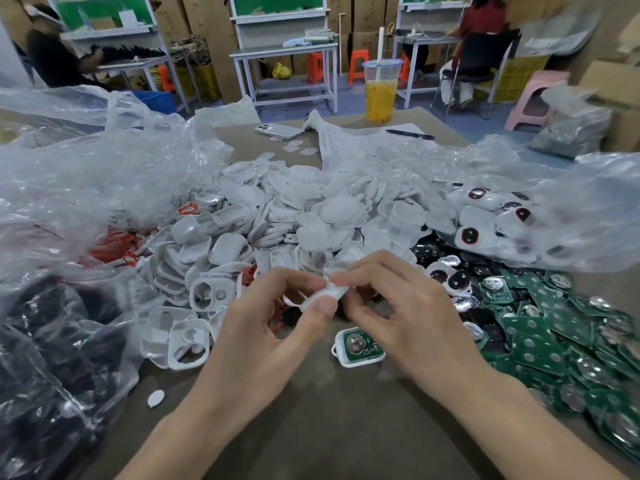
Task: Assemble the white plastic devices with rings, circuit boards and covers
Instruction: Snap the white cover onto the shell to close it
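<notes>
White plastic fills mid-frame: a heap of rounded-square shells [277,216], too many to count. Two hands meet at lower centre. The left hand [263,323] pinches one small white cover [327,294] between thumb and forefinger, and the right hand [398,306] nips its upper edge with curled fingers [363,268] (the cover's outline is blurred and half hidden). Just below it, one open device [358,346] holding a green board lies on the brown tabletop [346,410]. Glossy circuit boards [540,344] spill at lower right, red rings [112,244] at mid left under crinkled clear bags [104,174].
</notes>
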The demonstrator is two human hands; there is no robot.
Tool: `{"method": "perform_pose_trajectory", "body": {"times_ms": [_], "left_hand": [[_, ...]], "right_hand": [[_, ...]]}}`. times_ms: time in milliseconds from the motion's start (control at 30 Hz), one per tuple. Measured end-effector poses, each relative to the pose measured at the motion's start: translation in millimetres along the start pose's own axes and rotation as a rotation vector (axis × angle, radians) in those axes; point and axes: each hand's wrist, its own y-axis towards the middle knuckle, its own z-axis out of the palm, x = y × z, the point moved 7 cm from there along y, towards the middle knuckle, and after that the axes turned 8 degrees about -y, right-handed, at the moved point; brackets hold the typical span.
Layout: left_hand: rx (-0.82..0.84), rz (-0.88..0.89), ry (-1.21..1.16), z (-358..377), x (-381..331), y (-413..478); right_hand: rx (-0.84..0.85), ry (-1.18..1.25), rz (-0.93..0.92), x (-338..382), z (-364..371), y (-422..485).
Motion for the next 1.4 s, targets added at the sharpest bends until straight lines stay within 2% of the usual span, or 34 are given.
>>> {"method": "perform_pose_trajectory", "body": {"times_ms": [100, 267, 400, 533, 800, 900, 1033, 1400], "left_hand": [[-0.031, 0.029, 0.083, 0, 0, 1], [-0.11, 0.048, 0.054, -10, -2, 3], [-0.083, 0.097, 0.064, -7, -7, 2], [-0.051, 0.091, 0.048, -3, -4, 0], [-0.033, 0.076, -0.082, 2, 0, 0], [-0.012, 0.059, -0.056, 3, 6, 0], [0.028, 0.067, 0.037, 2, 11, 1], [-0.007, 0.099, 0.036, 2, 14, 1]], "right_hand": [[0.04, 0.055, 0.042, -7, 1, 2], [0.196, 0.449, 0.335, -22, 8, 3], [0.24, 0.661, 0.521, -26, 15, -2], [0.258, 0.807, 0.591, -24, 19, -1], [0.204, 0.828, 0.596, -28, 14, 1], [0.194, 0.845, 0.604, -29, 15, 2], [0.194, 0.742, 0.589, -31, 15, 2], [0.237, 0.596, 0.503, -32, 15, -3]]}}
